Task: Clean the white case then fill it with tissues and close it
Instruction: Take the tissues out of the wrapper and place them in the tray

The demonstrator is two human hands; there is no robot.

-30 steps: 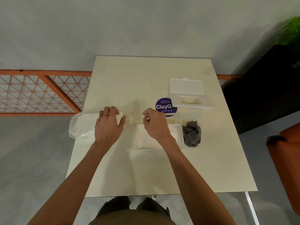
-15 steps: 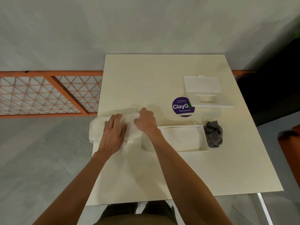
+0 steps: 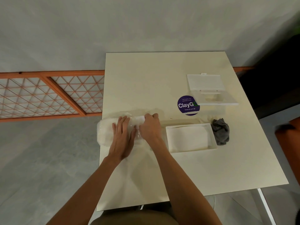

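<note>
Step in hand, as judged: filling, cleaning apparently done.

Left hand [image 3: 122, 137] lies flat, fingers straight, pressing down the tissue pack [image 3: 105, 132] at the left edge of the bench [image 3: 162, 75]. Right hand [image 3: 150, 127] is at the pack's right end, fingers curled into the clear wrap. Whether they pinch wrap or tissues cannot be told.

White case [image 3: 213, 137] sits open just right of the right hand, with the grey cloth [image 3: 220, 131] just beside its right wall. Its inside looks white with a fold; contents uncertain. Lid [image 3: 209, 90] lies apart, farther back, overlapping a purple sticker [image 3: 186, 105].

Next move likely calls for drawing a stack free while the left hand anchors the pack, then carrying it right into the case. Lid not yet on.
</note>
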